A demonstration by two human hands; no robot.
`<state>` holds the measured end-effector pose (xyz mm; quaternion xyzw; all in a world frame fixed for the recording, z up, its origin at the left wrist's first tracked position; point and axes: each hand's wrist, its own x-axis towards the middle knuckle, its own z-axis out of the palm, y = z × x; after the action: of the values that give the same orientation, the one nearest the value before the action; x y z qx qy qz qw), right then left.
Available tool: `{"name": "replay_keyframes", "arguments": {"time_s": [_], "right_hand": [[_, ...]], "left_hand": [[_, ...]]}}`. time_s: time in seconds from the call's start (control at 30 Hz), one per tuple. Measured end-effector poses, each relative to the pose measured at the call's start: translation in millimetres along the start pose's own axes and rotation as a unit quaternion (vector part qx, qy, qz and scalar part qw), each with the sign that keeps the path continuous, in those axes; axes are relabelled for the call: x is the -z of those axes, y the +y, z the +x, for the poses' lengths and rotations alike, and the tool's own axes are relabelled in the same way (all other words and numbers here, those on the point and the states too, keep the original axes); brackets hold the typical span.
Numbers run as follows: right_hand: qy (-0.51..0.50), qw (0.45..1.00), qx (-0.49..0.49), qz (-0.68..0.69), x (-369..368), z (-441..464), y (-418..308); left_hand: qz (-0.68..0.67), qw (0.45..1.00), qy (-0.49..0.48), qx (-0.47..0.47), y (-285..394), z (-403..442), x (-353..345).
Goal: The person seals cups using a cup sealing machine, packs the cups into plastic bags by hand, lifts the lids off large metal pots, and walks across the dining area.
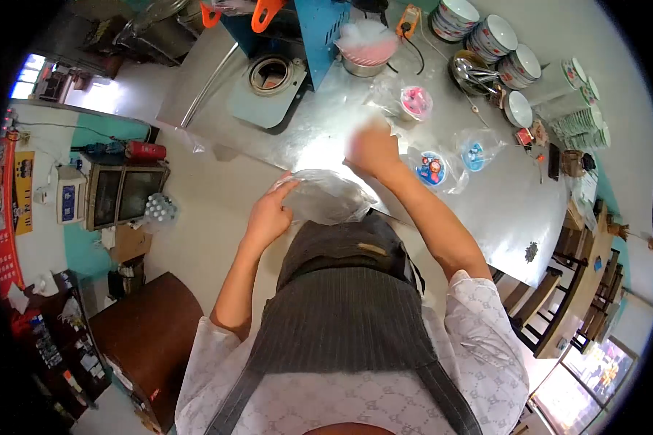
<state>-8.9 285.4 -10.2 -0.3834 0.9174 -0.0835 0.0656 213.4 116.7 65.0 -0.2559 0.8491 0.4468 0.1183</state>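
Note:
A clear plastic bag lies at the near edge of the metal table, in front of the apron. My left hand grips the left side of this bag, its index finger stretched along the rim. Over the table, just beyond the bag's right side, my right hand is closed; its fingertips are blurred, and what they hold cannot be made out. To its right sits a blue container with a red pattern in clear plastic. A pink-topped container stands farther back.
A portable gas stove is at the back left, beside a blue metal panel. Stacked bowls line the back right. Another blue container lies right of centre. A pink basket stands at the back.

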Motion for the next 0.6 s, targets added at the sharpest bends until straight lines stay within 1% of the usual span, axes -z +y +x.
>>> {"name": "replay_keyframes", "arguments": {"time_s": [0.03,0.07,0.1,0.13,0.2,0.23,0.27,0.33,0.37,0.4,0.47,0.53,0.6], "right_hand": [[-0.043,0.999,-0.013,0.008,-6,7,0],[-0.087,0.996,-0.025,0.014,-11,10,0],[-0.089,0.995,-0.034,0.017,-15,10,3],[-0.092,0.995,-0.031,0.02,-5,10,4],[-0.047,0.999,-0.015,0.02,21,8,5],[0.006,1.0,0.003,0.024,34,10,7],[0.0,1.0,0.007,0.027,56,7,4],[0.139,0.984,0.084,0.076,109,3,-1],[0.142,0.984,0.084,0.073,127,0,-5],[0.181,0.972,0.134,0.061,141,-3,-11],[0.221,0.958,0.175,0.042,154,-13,-30],[0.168,0.974,0.143,0.057,158,-19,-54],[0.125,0.984,0.108,0.072,137,-20,-64]], "left_hand": [[0.004,1.0,0.001,0.007,3,0,0],[-0.034,0.999,-0.005,0.028,7,0,1],[-0.075,0.996,-0.01,0.049,11,1,1],[-0.074,0.996,-0.009,0.054,15,5,0],[-0.136,0.986,-0.031,0.092,19,15,0],[-0.138,0.985,-0.031,0.103,25,18,0],[-0.163,0.982,-0.033,0.093,34,23,1],[-0.187,0.979,-0.033,0.076,50,37,4],[-0.197,0.977,-0.042,0.071,56,44,5],[-0.206,0.975,-0.054,0.064,62,52,6],[-0.199,0.977,-0.059,0.043,66,69,3],[-0.244,0.962,-0.108,0.063,73,84,3],[-0.246,0.958,-0.132,0.059,70,100,-2]]}}
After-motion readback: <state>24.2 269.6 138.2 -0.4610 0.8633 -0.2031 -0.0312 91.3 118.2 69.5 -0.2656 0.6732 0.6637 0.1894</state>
